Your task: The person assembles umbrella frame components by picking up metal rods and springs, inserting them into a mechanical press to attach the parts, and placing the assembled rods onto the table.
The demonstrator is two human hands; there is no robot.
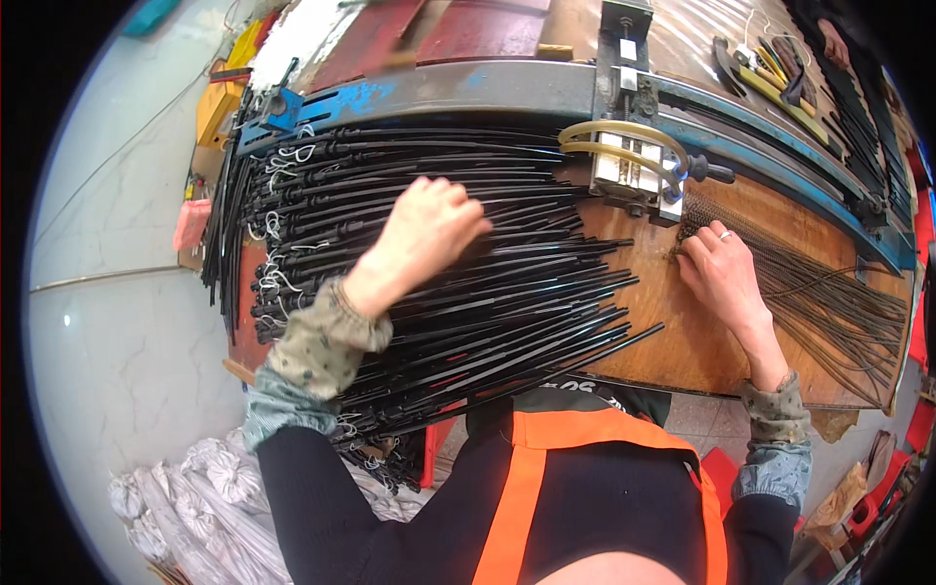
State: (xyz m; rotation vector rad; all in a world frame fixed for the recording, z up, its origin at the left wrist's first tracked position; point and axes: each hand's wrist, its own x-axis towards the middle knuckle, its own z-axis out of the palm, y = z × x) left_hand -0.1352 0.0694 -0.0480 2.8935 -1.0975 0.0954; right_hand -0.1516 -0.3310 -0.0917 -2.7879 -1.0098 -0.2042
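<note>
Many thin black cables (487, 283) lie side by side across the left and middle of the wooden table, with white ties at their left ends. Over them my left hand (429, 229) is closed, its fingers curled under; whatever it holds is hidden. To the right, a bundle of thin brown coiled rods (829, 302) spreads out over the wood. My right hand (721, 268) reaches to the left ends of these rods. Its fingers are drawn together, and I cannot make out what is between them. Just beyond it stands a small metal clamping device (629, 171) with yellowish hoses.
A long blue-grey steel rail (468, 90) crosses behind the cables. A black-handled knob (712, 171) juts from the device. Hand tools (780, 83) lie at the far right. White sacks (205, 497) sit on the floor at lower left. Another person's hand (834, 44) shows at the far right.
</note>
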